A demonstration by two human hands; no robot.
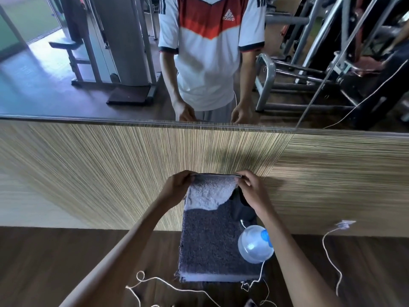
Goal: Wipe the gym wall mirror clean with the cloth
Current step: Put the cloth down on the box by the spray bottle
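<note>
Left hand (177, 185): pinching the cloth's top left corner, fingers curled over the edge, centre of the frame.
Right hand (250, 187): gripping the top right corner, fingers and thumb closed on the fabric.
Cloth (210, 240): grey, hanging flat from both my hands in the lower centre, with a paler patch near the top and a pale band along the bottom edge.
Mirror (55, 74): across the upper half of the frame, well above the cloth, showing my shirt and gym machines.
Panel (110, 162): striped wood grain, between the mirror and the floor, behind my hands.
Bottle (254, 247): clear with a blue part, at the cloth's right edge, below my right wrist.
Cord (332, 251): white, trailing across the lower right.
</note>
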